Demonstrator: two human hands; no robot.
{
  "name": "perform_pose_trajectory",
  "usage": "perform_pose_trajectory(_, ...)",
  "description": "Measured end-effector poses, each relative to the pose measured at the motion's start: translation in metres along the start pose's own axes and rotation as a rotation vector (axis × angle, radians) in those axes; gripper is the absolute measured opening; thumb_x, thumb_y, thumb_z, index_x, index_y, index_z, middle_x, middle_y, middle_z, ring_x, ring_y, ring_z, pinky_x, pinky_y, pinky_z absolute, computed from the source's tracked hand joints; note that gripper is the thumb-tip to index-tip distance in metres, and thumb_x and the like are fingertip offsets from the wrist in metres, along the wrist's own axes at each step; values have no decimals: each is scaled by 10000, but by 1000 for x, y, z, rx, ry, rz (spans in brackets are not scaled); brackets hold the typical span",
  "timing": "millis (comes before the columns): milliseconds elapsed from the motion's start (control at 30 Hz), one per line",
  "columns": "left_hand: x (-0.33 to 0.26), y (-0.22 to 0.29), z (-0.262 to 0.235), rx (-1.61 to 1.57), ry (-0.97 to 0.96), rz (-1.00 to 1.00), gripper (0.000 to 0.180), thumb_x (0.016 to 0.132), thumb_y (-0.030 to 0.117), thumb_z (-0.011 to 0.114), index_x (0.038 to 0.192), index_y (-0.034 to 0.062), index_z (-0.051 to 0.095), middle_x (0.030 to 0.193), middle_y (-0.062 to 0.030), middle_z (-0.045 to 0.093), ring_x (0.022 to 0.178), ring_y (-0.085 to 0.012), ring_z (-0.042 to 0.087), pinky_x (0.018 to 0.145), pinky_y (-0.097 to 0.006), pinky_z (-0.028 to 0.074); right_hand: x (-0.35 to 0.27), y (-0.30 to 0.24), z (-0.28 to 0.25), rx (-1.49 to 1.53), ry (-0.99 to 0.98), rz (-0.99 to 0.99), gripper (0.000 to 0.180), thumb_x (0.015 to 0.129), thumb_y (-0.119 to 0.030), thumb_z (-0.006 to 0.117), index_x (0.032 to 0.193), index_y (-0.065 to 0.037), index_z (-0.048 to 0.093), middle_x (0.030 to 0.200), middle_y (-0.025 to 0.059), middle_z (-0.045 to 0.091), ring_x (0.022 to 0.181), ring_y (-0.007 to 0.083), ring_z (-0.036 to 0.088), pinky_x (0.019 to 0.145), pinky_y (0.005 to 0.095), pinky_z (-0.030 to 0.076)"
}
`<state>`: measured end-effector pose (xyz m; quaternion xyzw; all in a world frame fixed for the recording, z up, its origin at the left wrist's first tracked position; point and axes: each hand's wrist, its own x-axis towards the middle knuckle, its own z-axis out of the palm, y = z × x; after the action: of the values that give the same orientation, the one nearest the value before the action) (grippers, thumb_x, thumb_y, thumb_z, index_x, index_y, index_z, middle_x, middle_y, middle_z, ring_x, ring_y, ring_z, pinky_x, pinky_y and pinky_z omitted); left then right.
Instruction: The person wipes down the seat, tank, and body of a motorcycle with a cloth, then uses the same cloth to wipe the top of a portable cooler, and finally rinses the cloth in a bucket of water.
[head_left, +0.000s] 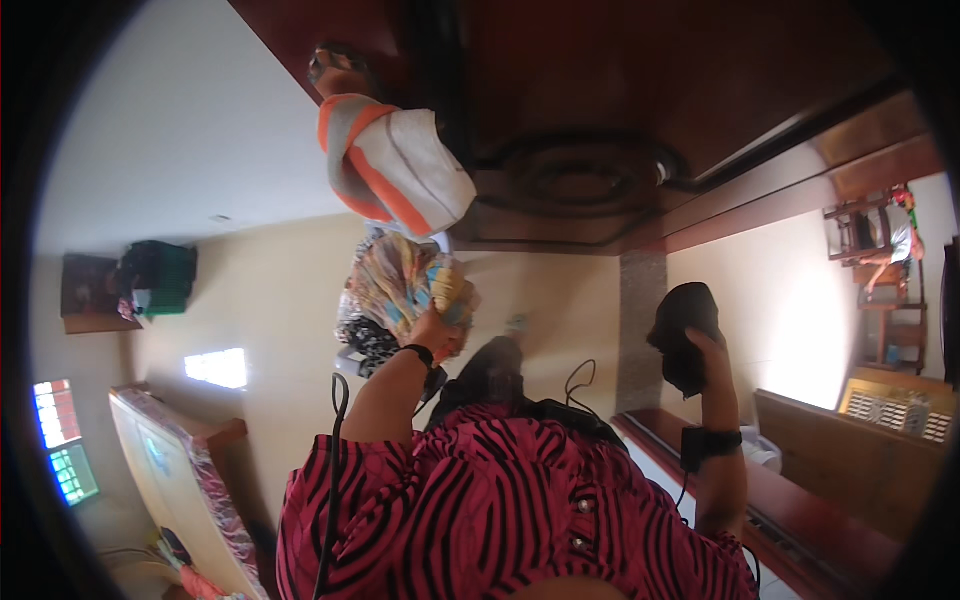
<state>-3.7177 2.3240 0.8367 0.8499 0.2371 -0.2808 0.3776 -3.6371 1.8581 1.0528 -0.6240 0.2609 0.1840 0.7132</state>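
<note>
My left hand reaches forward and is closed on a multicoloured patterned cloth, part of a hanging bundle. Below that cloth shows a black-and-white patterned cloth. My right hand, off to the right, grips a bunched black cloth; its exact kind cannot be made out. Above the left-hand bundle, a white towel with orange and grey bands hangs against a dark red-brown wooden door. The fingertips of both hands are partly hidden by the fabric.
A green crate with dark cloth stands at the far left. Nearer on the left is a light wooden panel edged in patterned fabric. Wooden chairs and a seated person are at the far right. Thin black cables hang by my arms.
</note>
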Motion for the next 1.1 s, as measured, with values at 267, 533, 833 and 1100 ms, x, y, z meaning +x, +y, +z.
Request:
perform_pose_trajectory(267, -28, 50, -4, 7, -70, -210, 647, 727, 267, 652, 1297, 62, 423, 904, -207, 653, 868, -380, 633, 730, -465, 501, 30, -80, -10, -92, 67, -101, 454, 770, -123, 650, 1174, 38, 520, 939, 150, 635, 738, 251, 648, 639, 341, 541)
perform_pose_trajectory(533, -15, 5, 30, 143, -57, -31, 716, 693, 164, 592, 1333, -28, 335, 937, -259, 630, 886, -422, 612, 750, -491, 487, 46, -135, 55, -158, -19, -120, 462, 770, -119, 647, 1182, 45, 518, 950, 151, 633, 750, 247, 651, 634, 345, 545)
perform_pose_trajectory(833, 2, 24, 36, -4, 60, -92, 695, 729, 278, 627, 1302, -25, 376, 912, -243, 641, 861, -408, 625, 728, -482, 494, 55, -195, 101, -318, -185, -256, 450, 783, -79, 633, 1193, 49, 499, 963, 173, 632, 750, 248, 654, 612, 348, 567)
perform_pose_trajectory(1100, -5, 26, 20, -12, 273, 31, 1043, 587, 449, 773, 1366, -14, 257, 1286, -268, 433, 1186, -382, 463, 963, -422, 407, 72, -215, 26, -353, -301, -367, 511, 748, -93, 677, 1202, 50, 493, 938, 135, 636, 748, 193, 644, 638, 294, 547)
